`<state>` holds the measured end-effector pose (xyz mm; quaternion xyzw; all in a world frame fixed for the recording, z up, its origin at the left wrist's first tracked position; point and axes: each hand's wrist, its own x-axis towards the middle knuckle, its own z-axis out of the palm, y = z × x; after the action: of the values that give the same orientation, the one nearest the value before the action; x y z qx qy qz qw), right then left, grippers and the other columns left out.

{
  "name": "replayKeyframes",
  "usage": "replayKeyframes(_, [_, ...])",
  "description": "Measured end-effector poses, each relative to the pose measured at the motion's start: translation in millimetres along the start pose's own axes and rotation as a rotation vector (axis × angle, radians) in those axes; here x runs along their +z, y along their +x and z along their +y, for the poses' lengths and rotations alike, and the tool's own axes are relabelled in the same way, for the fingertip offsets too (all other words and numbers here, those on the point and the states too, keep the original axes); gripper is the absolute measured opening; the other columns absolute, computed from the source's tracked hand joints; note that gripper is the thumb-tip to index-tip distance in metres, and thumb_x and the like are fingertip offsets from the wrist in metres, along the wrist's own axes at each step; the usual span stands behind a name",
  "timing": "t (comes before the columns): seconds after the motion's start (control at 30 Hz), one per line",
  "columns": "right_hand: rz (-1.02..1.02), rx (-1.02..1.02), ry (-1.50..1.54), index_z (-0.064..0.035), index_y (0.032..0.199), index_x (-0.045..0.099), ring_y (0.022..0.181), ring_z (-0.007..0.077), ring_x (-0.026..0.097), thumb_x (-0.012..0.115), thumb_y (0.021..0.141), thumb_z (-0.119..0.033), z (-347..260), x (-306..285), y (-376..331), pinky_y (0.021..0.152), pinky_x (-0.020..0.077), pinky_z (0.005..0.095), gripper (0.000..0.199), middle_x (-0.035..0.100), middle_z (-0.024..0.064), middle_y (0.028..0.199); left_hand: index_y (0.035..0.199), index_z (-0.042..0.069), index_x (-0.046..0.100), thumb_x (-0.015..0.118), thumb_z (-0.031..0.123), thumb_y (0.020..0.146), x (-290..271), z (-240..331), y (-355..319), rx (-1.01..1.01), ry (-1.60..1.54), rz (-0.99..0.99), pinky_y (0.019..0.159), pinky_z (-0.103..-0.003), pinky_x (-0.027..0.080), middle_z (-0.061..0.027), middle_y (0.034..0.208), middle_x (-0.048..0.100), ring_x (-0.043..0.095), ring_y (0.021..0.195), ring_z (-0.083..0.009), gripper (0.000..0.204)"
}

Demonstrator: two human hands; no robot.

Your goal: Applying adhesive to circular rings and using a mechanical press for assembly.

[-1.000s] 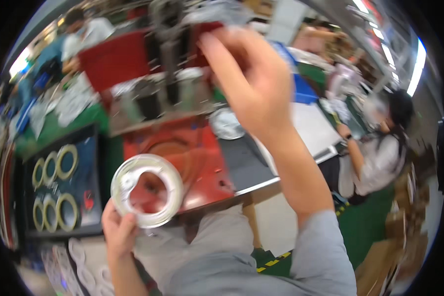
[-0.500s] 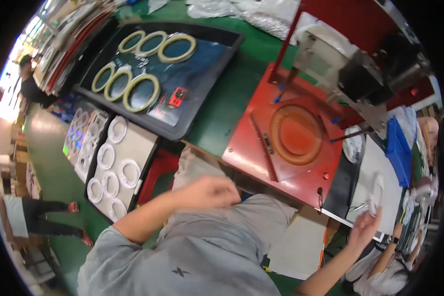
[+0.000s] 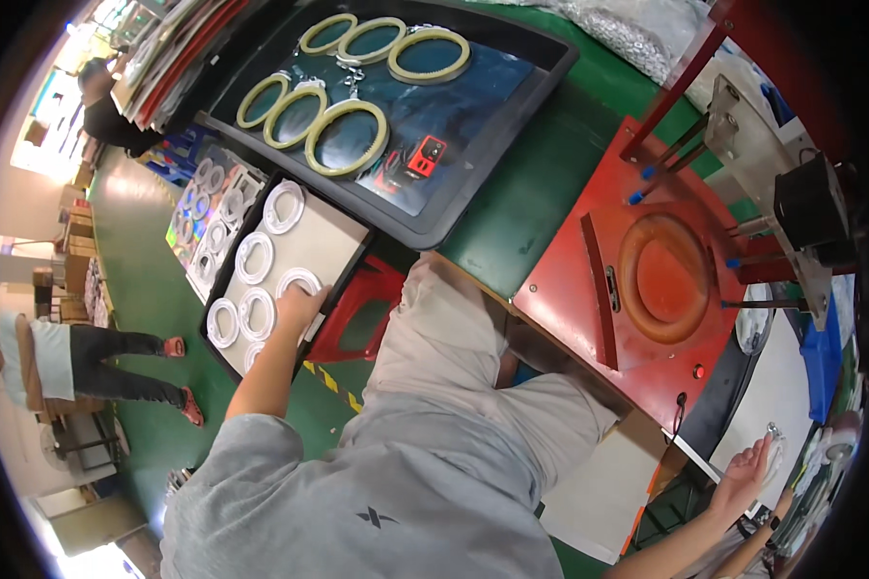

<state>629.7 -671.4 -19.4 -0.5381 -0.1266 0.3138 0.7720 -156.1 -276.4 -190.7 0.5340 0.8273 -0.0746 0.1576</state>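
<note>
"Head view: the person's left hand (image 3: 301, 309) reaches to a white ring (image 3: 284, 280) in a pale-floored tray (image 3: 343, 236) at the person's left. Is the grip closed?"

"Cannot tell. The hand hides its own fingertips, which meet the ring's near edge. Far off to the right, the right hand (image 3: 741, 475) has its fingers raised beside a pale round thing (image 3: 776, 461); whether that grip holds it is also unclear."

"Why are the rings spread out so?"

"The other white rings (image 3: 269, 214) lie flat, side by side, presumably so each lifts singly. Their tray sits within the left arm's reach, likely to spare steps."

"And the yellow rings (image 3: 383, 130)?"

"They lie in two groups of three in a black tray (image 3: 507, 145) on the green table (image 3: 541, 169), perhaps grouped for easy counting. To their right, a red plate (image 3: 560, 289) carries a round ridge (image 3: 632, 289), well clear of both hands."

"How does the white ring at the left hand look?"

"Pale and round, with a rim that appears stepped. Its lower part disappears behind the hand, so any marks there go unseen."
</note>
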Motion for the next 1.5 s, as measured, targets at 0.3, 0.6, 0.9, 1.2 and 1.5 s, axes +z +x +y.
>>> replayKeyframes(0.3, [-0.174, -0.115, -0.531, 0.0006, 0.119, 0.061, 0.076, 0.0101, 0.057, 0.056, 0.108, -0.012, 29.9, 193.4, -79.3, 0.069, 0.0462, 0.0236, 0.018, 0.062, 0.0066, 0.093, 0.099, 0.003, 0.07, 0.065, 0.03, 0.097, -87.7, 38.0, -14.5, 0.197, -0.544, -0.307, 0.065, -0.033, 0.049, -0.0056, 0.075, 0.068, 0.064, 0.071, -0.0141, 0.028])
replayKeyframes(0.6, [-0.317, -0.135, -0.571, 0.0044, 0.123, 0.06, 0.075, 0.0138, 0.064, 0.057, 0.105, -0.003, 42.6, 269.0, -106.9, 0.07, 0.0537, 0.0256, 0.019, 0.068, 0.0101, 0.091, 0.112, -0.002, 0.066, 0.054, 0.035, 0.109, -240.3, 196.3, -179.7, 1.385, -0.801, -0.799, 0.066, -0.03, 0.045, -0.0035, 0.083, 0.061, 0.056, 0.072, -0.0135, 0.039])
replayKeyframes(0.9, [-0.292, -0.224, -0.537, 0.0047, 0.123, 0.062, 0.087, 0.014, 0.067, 0.059, 0.104, -0.001, 61.6, 309.6, -114.8, 0.08, 0.0574, 0.0283, 0.02, 0.068, 0.0105, 0.1, 0.124, 0.004, 0.067, 0.076, 0.016, 0.089, -136.6, 327.3, -238.8, 1.771, -0.53, 0.211, 0.118, -0.055, 0.039, -0.0176, 0.145, 0.059, 0.05, 0.141, -0.0374, 0.037])
replayKeyframes(1.2, [-0.342, -0.69, -1.064, 0.0003, 0.135, 0.062, 0.129, 0.034, 0.058, 0.063, 0.1, -0.008, 82.1, 348.9, -87.0, 0.11, 0.0443, 0.0424, 0.036, 0.061, 0.0181, 0.138, 0.136, 0.004, 0.065, 0.067, 0.013, 0.096, -134.3, 348.0, -225.6, 1.9, -0.517, 0.03, 0.123, -0.052, 0.035, -0.0216, 0.152, 0.053, 0.044, 0.148, -0.039, 0.041])
replayKeyframes(1.5, [-0.464, -0.668, -1.568, -0.0039, 0.154, 0.048, 0.155, 0.0405, 0.03, 0.076, 0.088, -0.027, 96.6, 331.9, -105.1, 0.124, 0.0144, 0.0662, 0.076, 0.04, 0.0147, 0.165, 0.117, 0.002, 0.07, 0.063, -0.002, 0.093, -209.5, 290.6, -125.1, 1.373, -0.675, 0.332, 0.093, -0.037, 0.053, -0.014, 0.112, 0.07, 0.068, 0.105, -0.0299, 0.025])
